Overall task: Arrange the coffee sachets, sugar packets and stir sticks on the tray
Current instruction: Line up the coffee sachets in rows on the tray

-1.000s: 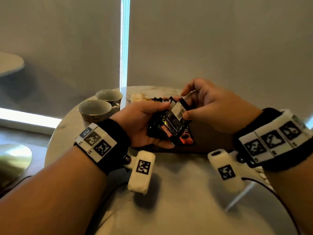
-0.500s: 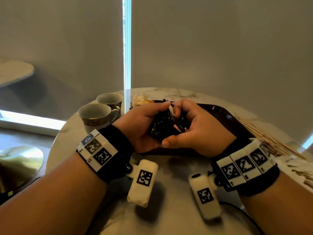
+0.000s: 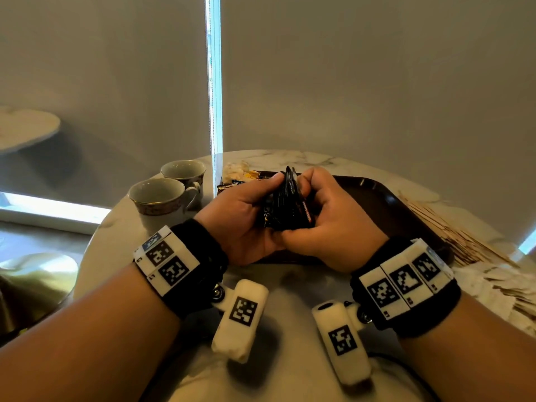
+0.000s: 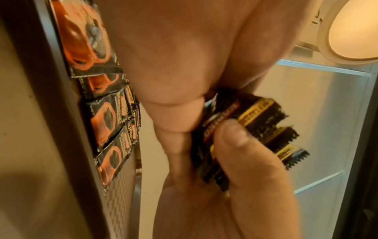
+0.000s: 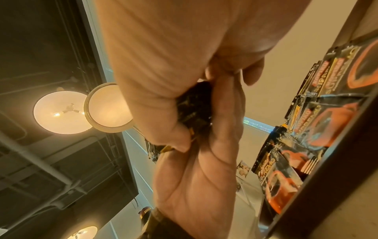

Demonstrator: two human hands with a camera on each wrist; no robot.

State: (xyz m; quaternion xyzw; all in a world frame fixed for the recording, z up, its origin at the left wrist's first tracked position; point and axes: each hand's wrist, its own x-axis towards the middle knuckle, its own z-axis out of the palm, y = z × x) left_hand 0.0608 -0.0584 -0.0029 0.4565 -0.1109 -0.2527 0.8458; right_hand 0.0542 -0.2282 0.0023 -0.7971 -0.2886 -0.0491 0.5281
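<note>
tray (image 3: 385,198) right half bare | cups (image 3: 162,198) left | stir sticks (image 3: 452,230) right

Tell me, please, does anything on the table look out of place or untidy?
Yes. The stir sticks lie scattered on the table right of the tray, not on it. Both hands, left hand and right hand, grip a bundle of coffee sachets.

Your forearms are bare. Each wrist wears a black band (image 3: 200,265) carrying white blocks printed with black square codes. A white padded camera pod (image 3: 240,320) with its own code hangs from each band on a metal joint.
</note>
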